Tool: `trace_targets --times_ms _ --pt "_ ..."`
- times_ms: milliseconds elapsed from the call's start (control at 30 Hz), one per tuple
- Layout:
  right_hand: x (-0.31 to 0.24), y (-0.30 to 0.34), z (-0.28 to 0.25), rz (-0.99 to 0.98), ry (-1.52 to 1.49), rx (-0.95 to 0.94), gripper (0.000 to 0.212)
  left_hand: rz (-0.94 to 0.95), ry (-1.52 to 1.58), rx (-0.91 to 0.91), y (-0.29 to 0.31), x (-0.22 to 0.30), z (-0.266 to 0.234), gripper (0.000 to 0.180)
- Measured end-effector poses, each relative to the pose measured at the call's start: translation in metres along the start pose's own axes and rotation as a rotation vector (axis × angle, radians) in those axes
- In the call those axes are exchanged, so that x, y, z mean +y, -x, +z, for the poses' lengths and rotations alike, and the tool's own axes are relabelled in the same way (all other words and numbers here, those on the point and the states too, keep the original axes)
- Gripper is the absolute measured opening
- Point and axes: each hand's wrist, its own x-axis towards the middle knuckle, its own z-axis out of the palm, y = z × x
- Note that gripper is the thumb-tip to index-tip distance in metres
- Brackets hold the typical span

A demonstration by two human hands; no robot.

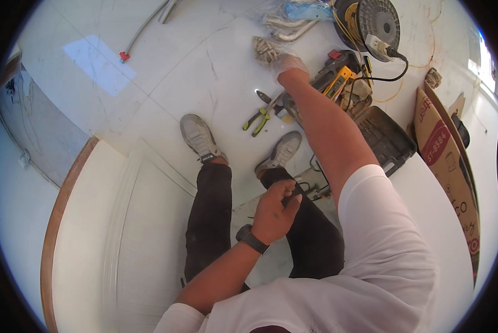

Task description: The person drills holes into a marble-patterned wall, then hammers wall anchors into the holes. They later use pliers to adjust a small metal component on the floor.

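Note:
My right hand (292, 65) reaches far forward, partly covered by crinkled clear plastic. It seems closed on this plastic bag (275, 57), with its fingertips hidden. Greyish, ridged metal pieces (265, 50) show in or under the plastic beside my fingers. My left hand (277, 213) hangs above my right thigh, holding nothing, its fingers loosely curled and the thumb apart. Between my shoes and the reaching arm lie green-handled pliers (260, 120) on the floor. An open dark tool case (383, 136) is under and right of my right forearm, with yellow-and-black tools (339, 81) in it.
A cable reel (379, 25) with a plugged-in black cord stands at the far right. Bent metal tubes (290, 28) in plastic lie left of it. Flattened cardboard (446, 161) leans at right. A grey hose with a red end (124, 56) crosses the tiles. A wood-topped low wall (66, 216) is at left.

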Motion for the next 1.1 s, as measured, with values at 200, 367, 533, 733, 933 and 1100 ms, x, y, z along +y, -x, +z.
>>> trace_targets --times_ms 200,367,533,733,933,1100 --pt "0.01 -0.005 -0.006 0.13 -0.299 -0.011 0.032 0.005 -0.038 -0.007 0.002 -0.006 -0.001 0.037" --pt "0.029 0.049 -0.022 -0.148 -0.141 0.094 0.021 -0.098 0.005 -0.044 0.004 -0.013 0.008 0.035" --pt "0.035 0.174 -0.003 -0.186 -0.434 0.489 0.016 -0.217 0.185 0.087 -0.007 -0.026 0.008 0.037" --pt "0.018 0.317 0.034 0.055 -1.269 0.037 0.017 -0.232 0.271 0.315 -0.013 -0.042 0.011 0.041" --pt "0.016 0.363 0.06 -0.044 -1.245 0.052 0.02 -0.187 0.162 0.262 -0.016 -0.055 0.021 0.035" --pt "0.049 0.356 0.055 0.042 -1.391 -0.046 0.022 -0.186 -0.017 0.251 -0.01 -0.055 0.034 0.028"
